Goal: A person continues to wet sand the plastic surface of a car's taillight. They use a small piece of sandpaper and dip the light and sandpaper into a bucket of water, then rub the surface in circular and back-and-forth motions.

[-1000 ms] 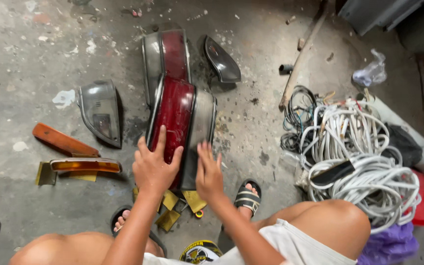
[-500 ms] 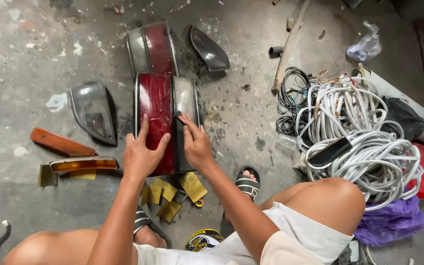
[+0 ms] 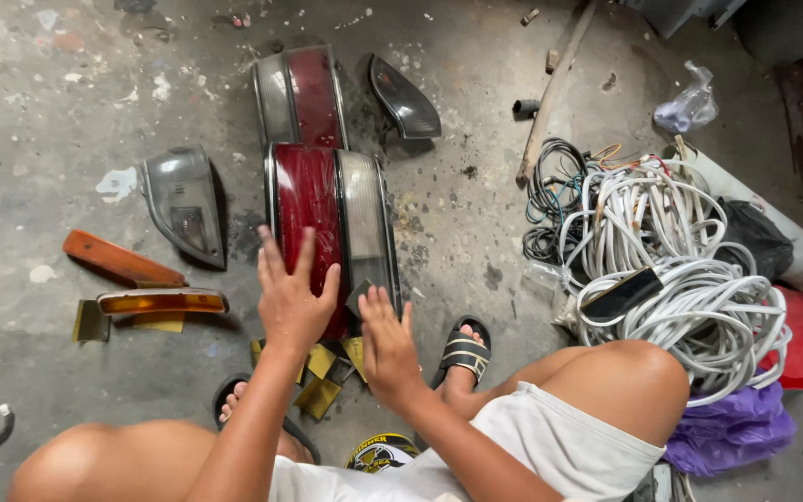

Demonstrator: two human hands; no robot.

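Head view: both hands (image 3: 292, 299) slid lower on tail light (image 3: 332, 223).

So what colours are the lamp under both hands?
The tail lamp is dark red with a clear grey section, head view.

A stained concrete floor (image 3: 67, 84) carries two red-and-clear tail lamps (image 3: 332, 218), a grey lamp housing (image 3: 183, 200), amber lenses (image 3: 162, 301) (one orange), a stick (image 3: 555, 88) and coiled white cable (image 3: 671, 270).
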